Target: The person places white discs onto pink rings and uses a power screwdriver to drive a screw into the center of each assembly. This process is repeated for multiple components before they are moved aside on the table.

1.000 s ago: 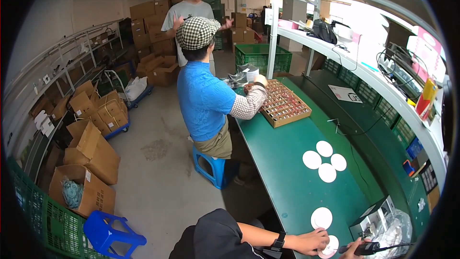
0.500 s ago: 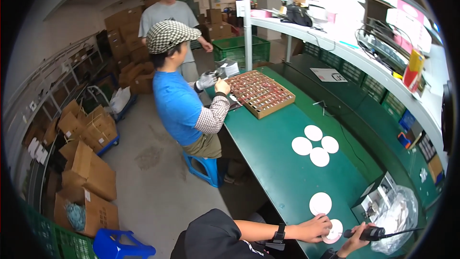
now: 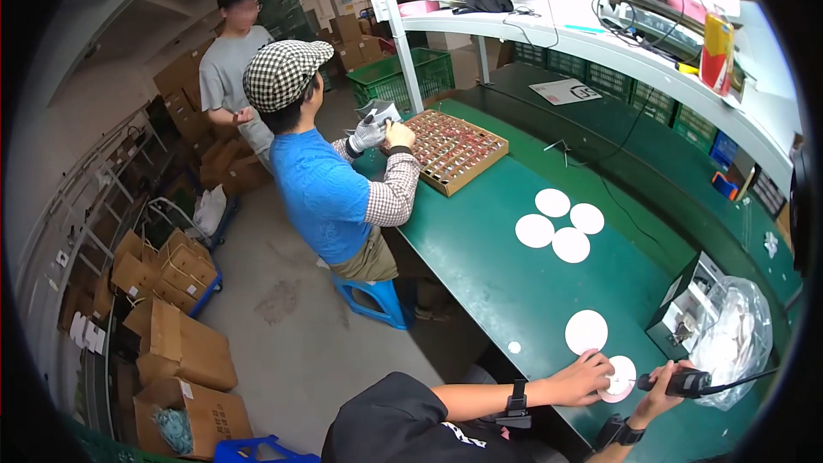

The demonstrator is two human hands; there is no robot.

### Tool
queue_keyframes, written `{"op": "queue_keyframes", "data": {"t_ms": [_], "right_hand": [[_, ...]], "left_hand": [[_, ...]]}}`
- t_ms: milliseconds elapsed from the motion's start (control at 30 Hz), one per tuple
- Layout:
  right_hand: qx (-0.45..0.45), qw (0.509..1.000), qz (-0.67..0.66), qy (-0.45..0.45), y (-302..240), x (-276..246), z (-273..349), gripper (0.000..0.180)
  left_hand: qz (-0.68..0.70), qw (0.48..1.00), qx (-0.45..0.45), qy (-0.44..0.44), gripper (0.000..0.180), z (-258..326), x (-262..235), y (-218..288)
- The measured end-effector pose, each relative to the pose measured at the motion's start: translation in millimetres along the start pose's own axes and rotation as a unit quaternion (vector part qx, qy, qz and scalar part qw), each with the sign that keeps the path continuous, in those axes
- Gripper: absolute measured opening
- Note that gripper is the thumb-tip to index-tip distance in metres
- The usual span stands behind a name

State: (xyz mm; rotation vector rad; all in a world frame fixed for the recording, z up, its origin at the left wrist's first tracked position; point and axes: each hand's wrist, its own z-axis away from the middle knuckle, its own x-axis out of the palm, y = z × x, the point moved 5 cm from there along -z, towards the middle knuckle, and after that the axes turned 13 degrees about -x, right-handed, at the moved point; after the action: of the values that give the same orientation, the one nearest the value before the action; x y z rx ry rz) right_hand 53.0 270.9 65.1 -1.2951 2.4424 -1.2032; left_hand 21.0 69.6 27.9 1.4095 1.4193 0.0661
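My left hand [image 3: 585,378] has its fingers bent onto a white disc [image 3: 619,389] with a pinkish rim, holding it against the green table. My right hand [image 3: 662,394] is closed round a black corded handheld tool [image 3: 686,383] that looks like an electric screwdriver. Its thin tip points left at the middle of that disc; whether it touches something there is too small to tell. Just beyond my left hand lies another plain white disc [image 3: 586,332]. Farther up the table several more white discs, one of them nearest the middle [image 3: 571,245], lie in a cluster.
To the right stand an open metal-edged case [image 3: 681,317] and a clear plastic bag [image 3: 733,343]. A co-worker in blue [image 3: 317,180] sits by a partitioned cardboard tray [image 3: 454,150]; another person [image 3: 231,77] stands behind. A white shelf [image 3: 549,30] overhangs the far side.
The view has shifted and tilted, moving everything in the picture. The tool's tip is now closer to the disc under my left hand. The standing person's arm has bent upward.
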Motion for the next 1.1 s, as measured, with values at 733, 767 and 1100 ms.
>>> {"op": "queue_keyframes", "data": {"t_ms": [733,767,1100], "right_hand": [[-0.022,0.999,-0.034,-0.007,-5.7,1.6,1.1,0.027],[-0.025,0.999,-0.032,-0.007,-6.2,1.1,0.9,0.026],[-0.018,0.999,-0.033,0.000,-10.7,7.3,-1.0,0.026]], "left_hand": [[-0.008,1.000,-0.007,-0.028,0.021,-2.4,2.3,1.1],[-0.008,1.000,-0.007,-0.029,0.021,-2.5,2.6,1.4],[-0.046,0.998,-0.014,-0.038,0.022,-3.4,0.4,-0.5]]}}
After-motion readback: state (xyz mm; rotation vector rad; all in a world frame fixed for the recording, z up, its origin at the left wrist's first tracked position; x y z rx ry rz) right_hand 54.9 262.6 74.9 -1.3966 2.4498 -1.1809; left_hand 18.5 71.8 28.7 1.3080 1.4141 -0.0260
